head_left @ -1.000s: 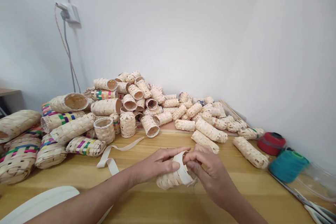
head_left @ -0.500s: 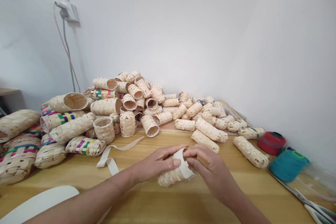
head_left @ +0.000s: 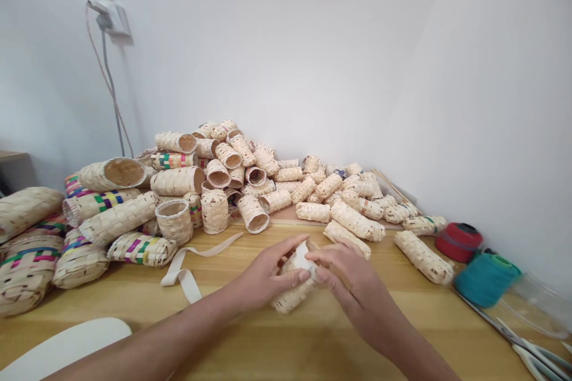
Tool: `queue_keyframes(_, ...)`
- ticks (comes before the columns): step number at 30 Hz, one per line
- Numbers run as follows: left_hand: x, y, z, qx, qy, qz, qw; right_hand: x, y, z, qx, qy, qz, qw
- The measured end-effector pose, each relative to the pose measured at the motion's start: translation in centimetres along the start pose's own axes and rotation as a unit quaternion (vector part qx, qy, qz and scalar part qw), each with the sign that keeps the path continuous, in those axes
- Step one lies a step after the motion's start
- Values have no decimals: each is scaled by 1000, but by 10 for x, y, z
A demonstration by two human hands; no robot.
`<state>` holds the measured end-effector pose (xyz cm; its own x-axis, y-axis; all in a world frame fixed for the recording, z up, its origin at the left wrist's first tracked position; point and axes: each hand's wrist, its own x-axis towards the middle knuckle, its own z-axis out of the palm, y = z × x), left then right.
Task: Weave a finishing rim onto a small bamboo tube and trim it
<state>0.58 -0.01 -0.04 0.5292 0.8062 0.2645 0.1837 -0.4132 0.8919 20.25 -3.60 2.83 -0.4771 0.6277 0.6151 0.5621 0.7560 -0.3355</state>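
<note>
Close in front of me, a small woven basket [head_left: 289, 299] lies tilted between my two hands above the wooden table. My left hand [head_left: 268, 271] is closed round its left side, with the thumb pressed near a white strip [head_left: 304, 257] at the rim. At the open end, the fingers of my right hand [head_left: 346, 277] pinch the white strip against the basket's edge. Part of the rim is hidden behind the fingers. A loose white ribbon [head_left: 190, 283] curls on the table left of my hands.
Woven baskets [head_left: 174, 221] are heaped along the wall, some with coloured bands. Slimmer woven pieces [head_left: 357, 221] lie to the right. A red thread spool [head_left: 459, 241], a teal thread spool [head_left: 486, 278] and scissors [head_left: 527, 351] are at the right. A white rounded sheet [head_left: 71, 345] lies front left.
The basket has turned in my hands, so its open end points more upward and away. My right fingers have shifted a little left along the strip. The view has moved slightly.
</note>
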Motion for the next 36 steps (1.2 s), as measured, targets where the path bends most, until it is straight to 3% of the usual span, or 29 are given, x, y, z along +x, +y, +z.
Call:
queue_keyframes(6, -4, -4, 0, 168, 24, 44, 985, 0, 9, 5, -69, 9, -65, 995)
queue_keyframes(11, -7, 8, -9, 285, 95, 206, 931, 2, 14, 2, -59, -8, -94, 994)
queue_keyframes(15, -8, 20, -11, 331, 52, 266, 904, 2, 15, 1, -66, 3, -125, 990)
queue_keyframes(18, -6, 23, -11, 344, 22, 259, 902, 1, 17, 2, -95, 18, -137, 986)
queue_keyframes(23, -4, 20, -8, 330, 52, 233, 913, 0, 18, 4, -114, 85, -132, 981)
queue_keyframes(27, -2, 18, -1, 240, 96, 209, 943, 0, 12, 6, 5, 136, -80, 987)
queue_keyframes(31, 2, 15, 0, 154, 151, 145, 966, -2, 12, 6, 127, 190, 1, 973)
queue_keyframes(34, 3, 11, -4, 155, 201, 120, 960, -3, 17, 4, 228, 220, 82, 945)
queue_keyframes(36, 1, 9, -7, 191, 213, 123, 950, -2, 20, 2, 333, 230, 143, 903)
